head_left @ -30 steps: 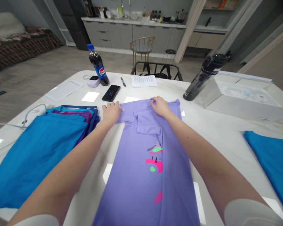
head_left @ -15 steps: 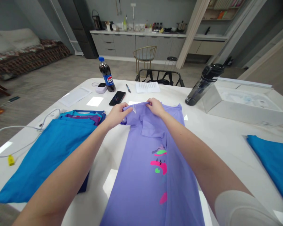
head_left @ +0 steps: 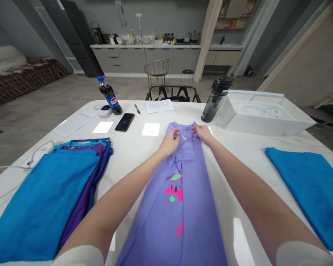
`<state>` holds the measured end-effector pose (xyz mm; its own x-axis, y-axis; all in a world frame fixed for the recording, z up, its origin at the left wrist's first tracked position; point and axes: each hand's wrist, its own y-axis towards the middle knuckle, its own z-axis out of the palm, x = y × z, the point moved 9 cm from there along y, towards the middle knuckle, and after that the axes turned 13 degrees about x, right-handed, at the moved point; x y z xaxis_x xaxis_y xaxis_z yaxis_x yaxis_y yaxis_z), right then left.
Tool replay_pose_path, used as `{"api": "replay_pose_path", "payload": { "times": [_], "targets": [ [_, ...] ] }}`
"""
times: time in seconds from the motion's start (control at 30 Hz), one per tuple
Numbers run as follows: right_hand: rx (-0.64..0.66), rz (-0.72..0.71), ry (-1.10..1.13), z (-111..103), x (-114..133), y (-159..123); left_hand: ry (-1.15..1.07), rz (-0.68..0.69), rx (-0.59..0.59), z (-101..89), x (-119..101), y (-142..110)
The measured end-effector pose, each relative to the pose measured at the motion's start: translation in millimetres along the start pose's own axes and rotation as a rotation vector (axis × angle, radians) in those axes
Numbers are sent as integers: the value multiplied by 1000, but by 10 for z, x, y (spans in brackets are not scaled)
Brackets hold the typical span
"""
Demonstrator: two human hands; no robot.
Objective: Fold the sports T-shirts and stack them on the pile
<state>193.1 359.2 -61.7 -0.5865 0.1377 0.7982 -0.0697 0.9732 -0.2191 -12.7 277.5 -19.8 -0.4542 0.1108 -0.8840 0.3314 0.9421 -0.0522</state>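
Lengthwise along the desk (head_left: 244, 151), purple shirt (head_left: 195, 207), apparently folded inward for narrowness. At its far end, left hand (head_left: 170, 142), fingers half-curled on cloth, grip unclear; right hand (head_left: 202, 133), fingers pinching the edge, seemingly for straightness. Beyond, open white box (head_left: 255, 125) with pale contents (head_left: 261, 110); bottle (head_left: 110, 96) of dark drink (head_left: 106, 91).

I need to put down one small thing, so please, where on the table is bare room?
One patch lies between the phone, the left clothes stack and the left hand. Another lies between the white box, the right blue cloth and the right forearm. Crowded: the far left corner, with bottle, paper and phone.
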Motion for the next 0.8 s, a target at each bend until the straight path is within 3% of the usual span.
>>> {"api": "replay_pose_path", "payload": {
  "times": [0.07,0.13,0.23,0.4,0.47,0.53,0.63,0.8],
  "targets": [
    [56,27,-80,2,-115,-139,366,3,-36,-89,81,12],
    [74,-22,-260,26,-72,-270,648,-26,-58,-163,137,68],
    [22,-55,-444,72,26,-406,844,-67,-41,-197,191,271],
    [-40,21,-551,179,73,-493,902,-164,93,-144,386,633],
    [-43,55,-535,186,67,-537,913,-159,92,-169,417,679],
    [-50,77,-486,141,59,-592,904,-137,33,-245,404,679],
    [-141,111,-442,-49,54,-671,816,-152,-146,-457,389,647],
    [-279,195,-437,-248,-39,-629,608,-376,-323,-672,581,580]
  ]
}}
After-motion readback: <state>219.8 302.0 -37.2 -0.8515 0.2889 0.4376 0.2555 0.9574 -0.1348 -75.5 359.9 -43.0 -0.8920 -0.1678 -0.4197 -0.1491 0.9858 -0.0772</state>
